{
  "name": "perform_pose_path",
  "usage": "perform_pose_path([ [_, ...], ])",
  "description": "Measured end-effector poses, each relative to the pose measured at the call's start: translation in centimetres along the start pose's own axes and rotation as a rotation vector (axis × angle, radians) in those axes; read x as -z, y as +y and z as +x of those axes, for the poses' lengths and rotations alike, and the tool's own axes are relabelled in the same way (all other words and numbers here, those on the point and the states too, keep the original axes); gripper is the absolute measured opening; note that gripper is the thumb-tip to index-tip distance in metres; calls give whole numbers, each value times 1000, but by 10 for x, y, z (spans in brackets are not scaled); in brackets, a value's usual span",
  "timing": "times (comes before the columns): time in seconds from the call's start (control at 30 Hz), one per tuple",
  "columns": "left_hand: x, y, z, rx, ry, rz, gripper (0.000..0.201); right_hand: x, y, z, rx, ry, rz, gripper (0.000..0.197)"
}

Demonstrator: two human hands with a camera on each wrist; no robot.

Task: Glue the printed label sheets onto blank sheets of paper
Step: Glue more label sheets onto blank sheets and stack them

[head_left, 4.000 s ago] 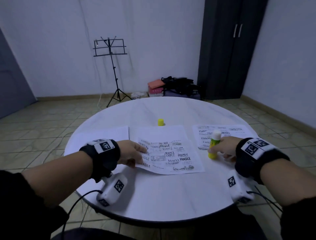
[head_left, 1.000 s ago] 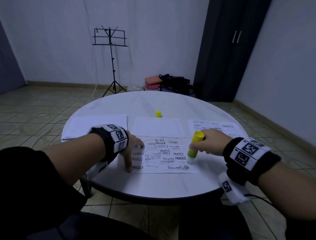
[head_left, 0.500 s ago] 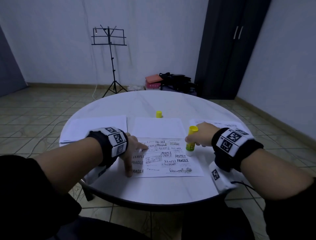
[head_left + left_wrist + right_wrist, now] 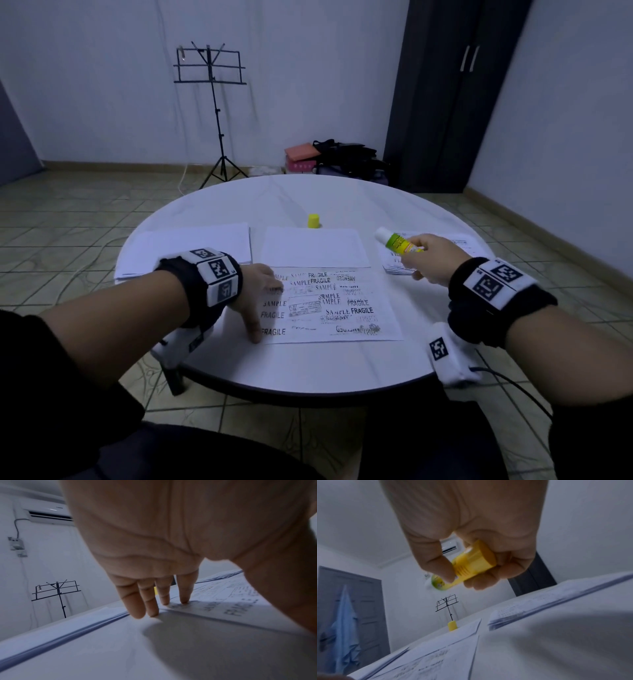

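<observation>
A printed label sheet (image 4: 339, 305) lies flat in front of me on the round white table (image 4: 308, 363). My left hand (image 4: 260, 301) presses its left edge with straight fingers (image 4: 184, 595); the label sheet (image 4: 228, 605) shows under them. Just behind it lies a blank sheet (image 4: 313, 247). My right hand (image 4: 431, 262) grips an uncapped yellow-green glue stick (image 4: 399, 243), lifted off the paper, tip pointing up and left. In the right wrist view my right hand (image 4: 471, 566) curls round the glue stick (image 4: 471, 562).
The yellow glue cap (image 4: 313, 221) stands behind the blank sheet. A stack of blank paper (image 4: 191, 248) lies at the left, a stack of printed sheets (image 4: 442, 253) at the right under my right hand. A music stand (image 4: 212, 113) and dark wardrobe (image 4: 445, 96) stand beyond.
My right hand has lifted the glue stick off the label sheet, turned its tip upward and moved right. My left hand stays pressing the sheet's left edge.
</observation>
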State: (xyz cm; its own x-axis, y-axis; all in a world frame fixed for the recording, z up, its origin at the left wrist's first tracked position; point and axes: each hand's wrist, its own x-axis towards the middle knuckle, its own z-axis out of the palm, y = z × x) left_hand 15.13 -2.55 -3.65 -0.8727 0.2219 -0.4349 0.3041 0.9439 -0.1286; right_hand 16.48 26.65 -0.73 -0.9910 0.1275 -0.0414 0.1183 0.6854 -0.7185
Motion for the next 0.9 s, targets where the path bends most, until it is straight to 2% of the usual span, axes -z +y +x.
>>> perform_pose_path([
  [0.23, -5, -5, 0, 15, 20, -61, 116, -8, 7, 17, -123, -11, 6, 32],
  [0.33, -6, -7, 1, 8, 14, -77, 118, -9, 14, 24, -190, -21, -9, 21],
  [0.57, -7, -5, -7, -8, 10, -131, 110, -6, 14, 18, -263, -39, -95, 22],
  [0.6, -8, -4, -8, -7, 21, -136, 109, -7, 14, 18, -271, -42, -114, 27],
  [0.7, -9, 0, -13, -9, 34, -159, 110, -7, 15, 19, -359, -28, -223, 71],
  [0.73, -10, 0, -14, -11, 35, -169, 113, -7, 15, 17, -381, -37, -258, 75],
  [0.77, -11, 0, -14, -9, 36, -180, 117, -6, 9, 12, -398, -70, -299, 66],
  [0.83, -14, -3, -15, -15, 49, -208, 122, -5, 0, -2, -396, -158, -359, 32],
  [0.87, -15, -4, -15, -22, 59, -231, 122, -7, -4, -9, -383, -201, -389, 25],
  [0.9, -15, -6, -16, -26, 66, -259, 121, -9, -10, -17, -370, -248, -446, 25],
])
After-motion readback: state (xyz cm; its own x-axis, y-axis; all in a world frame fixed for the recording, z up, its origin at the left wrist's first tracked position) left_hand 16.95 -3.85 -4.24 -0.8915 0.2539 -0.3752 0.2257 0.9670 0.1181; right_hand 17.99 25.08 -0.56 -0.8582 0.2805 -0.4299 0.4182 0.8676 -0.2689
